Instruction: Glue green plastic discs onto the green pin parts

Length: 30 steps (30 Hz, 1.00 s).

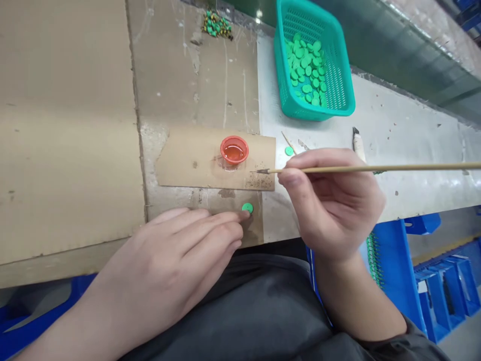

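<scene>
My right hand [334,200] pinches a thin paintbrush [338,169] between thumb and fingers. Its dark bristle tip points left and is over the speckled right end of a small cardboard strip [188,160]. My left hand [180,255] is low over the table's near edge, fingers stretched out and close together. Its index fingertip touches the near rim of a small round green disc [247,207], which lies flat. On the strip stands a red cup [234,150] with clear-looking liquid in it. Another green disc [289,151] lies beyond my right hand, beside a thin stick [288,142].
At the back stands a green plastic basket [315,113] with many green discs [306,65]. A pile of small green and yellow pieces [217,25] lies at the far edge. A white-handled tool [358,143] is behind my right hand. Blue bins [447,291] stand below right.
</scene>
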{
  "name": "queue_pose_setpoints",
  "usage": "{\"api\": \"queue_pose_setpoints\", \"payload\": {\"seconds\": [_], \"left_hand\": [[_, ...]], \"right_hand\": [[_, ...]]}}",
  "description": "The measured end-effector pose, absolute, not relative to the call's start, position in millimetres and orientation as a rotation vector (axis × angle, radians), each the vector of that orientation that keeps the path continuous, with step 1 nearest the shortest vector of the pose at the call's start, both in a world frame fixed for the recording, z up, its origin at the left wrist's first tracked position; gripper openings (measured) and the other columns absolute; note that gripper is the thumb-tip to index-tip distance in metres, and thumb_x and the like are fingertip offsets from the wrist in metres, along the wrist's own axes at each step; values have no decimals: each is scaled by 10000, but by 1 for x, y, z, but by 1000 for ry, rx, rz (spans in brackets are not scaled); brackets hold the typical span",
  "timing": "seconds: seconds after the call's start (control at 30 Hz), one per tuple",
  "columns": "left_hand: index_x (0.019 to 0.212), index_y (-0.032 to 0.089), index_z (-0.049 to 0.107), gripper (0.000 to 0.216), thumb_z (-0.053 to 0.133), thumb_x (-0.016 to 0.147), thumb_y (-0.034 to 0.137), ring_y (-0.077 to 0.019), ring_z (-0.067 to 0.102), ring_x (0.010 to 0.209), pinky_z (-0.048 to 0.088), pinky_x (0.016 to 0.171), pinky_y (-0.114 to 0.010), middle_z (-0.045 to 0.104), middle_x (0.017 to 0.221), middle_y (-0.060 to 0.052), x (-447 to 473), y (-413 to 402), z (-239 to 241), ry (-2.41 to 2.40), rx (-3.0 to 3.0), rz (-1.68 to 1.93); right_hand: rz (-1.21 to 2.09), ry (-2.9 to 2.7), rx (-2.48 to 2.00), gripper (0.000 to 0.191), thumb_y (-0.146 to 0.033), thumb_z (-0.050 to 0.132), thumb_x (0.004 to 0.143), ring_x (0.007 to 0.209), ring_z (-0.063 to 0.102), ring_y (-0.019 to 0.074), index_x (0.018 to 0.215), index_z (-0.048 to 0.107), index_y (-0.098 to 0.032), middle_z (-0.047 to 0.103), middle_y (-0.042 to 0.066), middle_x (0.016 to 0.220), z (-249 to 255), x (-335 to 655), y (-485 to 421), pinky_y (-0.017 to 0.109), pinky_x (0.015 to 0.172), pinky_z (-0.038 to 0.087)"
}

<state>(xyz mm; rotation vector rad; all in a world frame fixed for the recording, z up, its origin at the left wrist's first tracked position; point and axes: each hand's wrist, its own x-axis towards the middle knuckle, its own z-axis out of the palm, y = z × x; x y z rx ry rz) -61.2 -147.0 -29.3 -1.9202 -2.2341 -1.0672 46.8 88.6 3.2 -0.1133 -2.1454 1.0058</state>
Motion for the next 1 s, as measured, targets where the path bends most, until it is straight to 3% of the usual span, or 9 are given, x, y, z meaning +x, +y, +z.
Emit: {"api": "queue_pose_setpoints", "payload": {"seconds": [0.27, 0.67, 0.87, 1.0], "left_hand": [[1285, 190, 708, 193, 518, 1307, 170, -200, 810, 1047, 593, 947, -417, 846, 1269, -27, -63, -148, -23, -2166, -1916, -1090], [1311, 169, 716, 188, 530, 1283, 157, -218, 819, 1034, 610, 930, -443, 854, 1354, -63, -62, -147, -24, -2175, -1896, -1110], [1266, 186, 712, 185, 531, 1283, 152, -208, 813, 1014, 595, 902, -429, 853, 1251, -36, -64, -146, -23, -2166, -1914, -1123], [1285, 183, 726, 195, 531, 1291, 172, -217, 820, 1038, 602, 913, -446, 856, 1328, -45, -63, -148, -25, -2179, -1901, -1103]], "right_hand": [[841, -2290, 40, 212, -179, 764, 1211, 940, 856, 191, 1018, 768, -268, 896, 6, 1070, 13, -1, 96, 389, 875, 744], [836, -2311, 50, 206, -173, 772, 1206, 974, 850, 193, 1025, 748, -269, 894, 11, 1084, 4, -9, 98, 395, 937, 732], [799, -2275, -19, 169, -236, 763, 1225, 897, 822, 202, 1069, 793, -293, 874, 17, 1066, 11, 2, 94, 405, 827, 725], [865, -2173, -62, 116, -238, 759, 1227, 837, 783, 195, 1142, 796, -307, 842, 5, 1025, 8, 22, 96, 405, 775, 685]]}}
